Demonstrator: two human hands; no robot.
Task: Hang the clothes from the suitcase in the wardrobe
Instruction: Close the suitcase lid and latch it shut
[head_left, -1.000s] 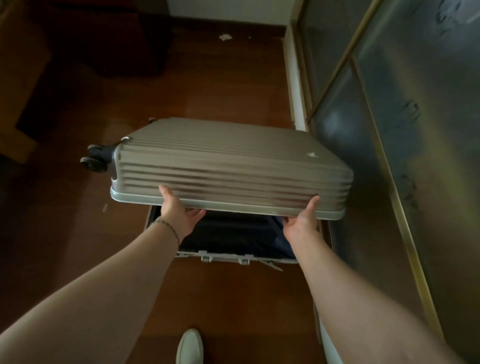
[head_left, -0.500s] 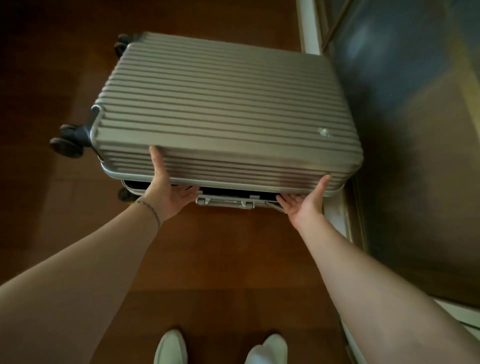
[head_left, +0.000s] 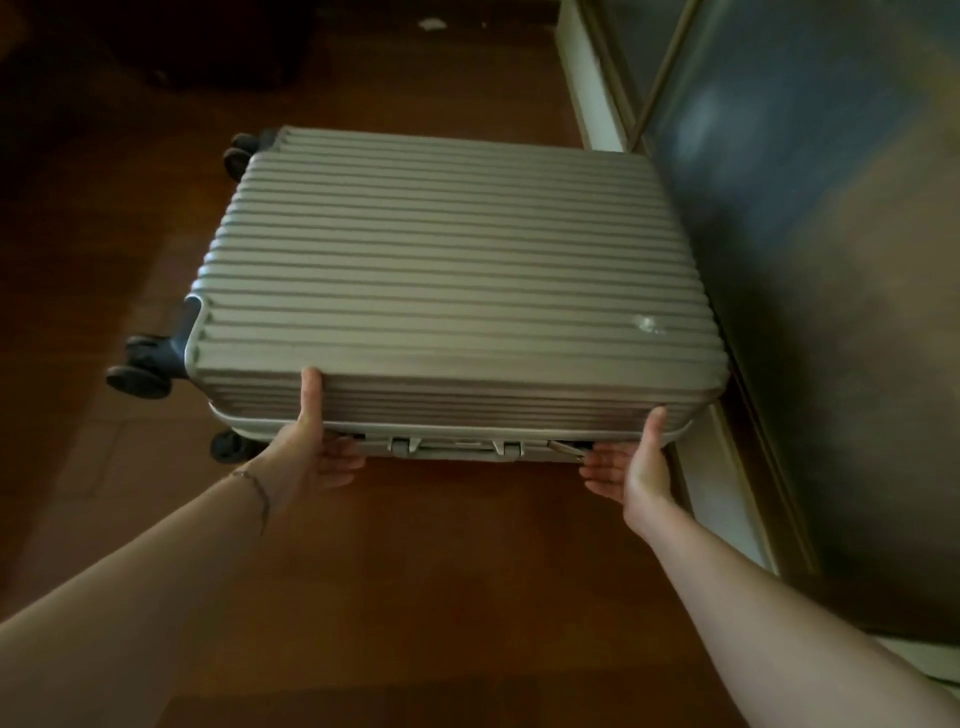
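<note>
Two hands are on the suitcase (head_left: 457, 291), and our chief worry is pinching. We have the left hand (head_left: 306, 457) and right hand (head_left: 636, 467) at the near rim of the lid (head_left: 447, 270), thumbs up on its ribbed side, the other fingers (head_left: 597, 470) reaching into the narrow gap below, just over the latches (head_left: 454, 448). If the lid drops, those fingers would be caught between the two shells. We judge the grip to be light: thumbs press flat, fingers lie fairly straight under the rim, curled round nothing we can see, so a slip on the smooth shell is possible.

The suitcase lies flat on the floor (head_left: 441, 571), its far right corner just beside the wardrobe (head_left: 831, 312). Swinging the lid fully open away from us may be awkward if that corner scrapes the wardrobe door. Its wheels (head_left: 137, 374) stick out at the left end, free of the floor, so we doubt the case will roll.

Any clothes are hidden; the gap shows only darkness, and we cannot tell whether anything remains inside. Relative to our fingers, the lid's rim sits directly above them, the lower shell touching or nearly touching beneath.
</note>
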